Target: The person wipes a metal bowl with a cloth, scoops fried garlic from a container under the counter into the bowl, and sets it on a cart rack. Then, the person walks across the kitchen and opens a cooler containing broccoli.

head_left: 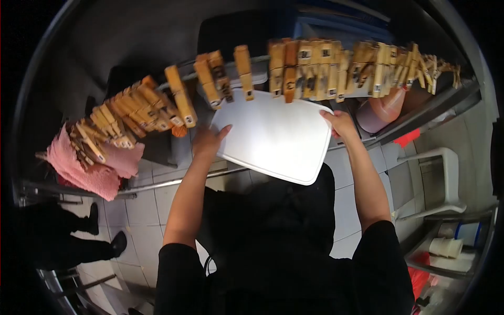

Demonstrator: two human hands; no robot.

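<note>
The white rimmed panel (273, 137) is at mid-frame, left edge clamped in the grip of the left hand (207, 142), upper-right corner in that of the right hand (341, 125). Support both sides evenly; avoid snagging the wooden clothespins (244, 72) across the upper frame.

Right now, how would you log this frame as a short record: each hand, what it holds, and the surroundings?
Left hand: grips panel's left edge, thumb on top
Right hand: grips panel near its far right corner
Panel: white, rounded corners
Pegs: wooden, in a row, some labelled
Cloth: pink, at row's left end
Shoes: another person's, left
</note>
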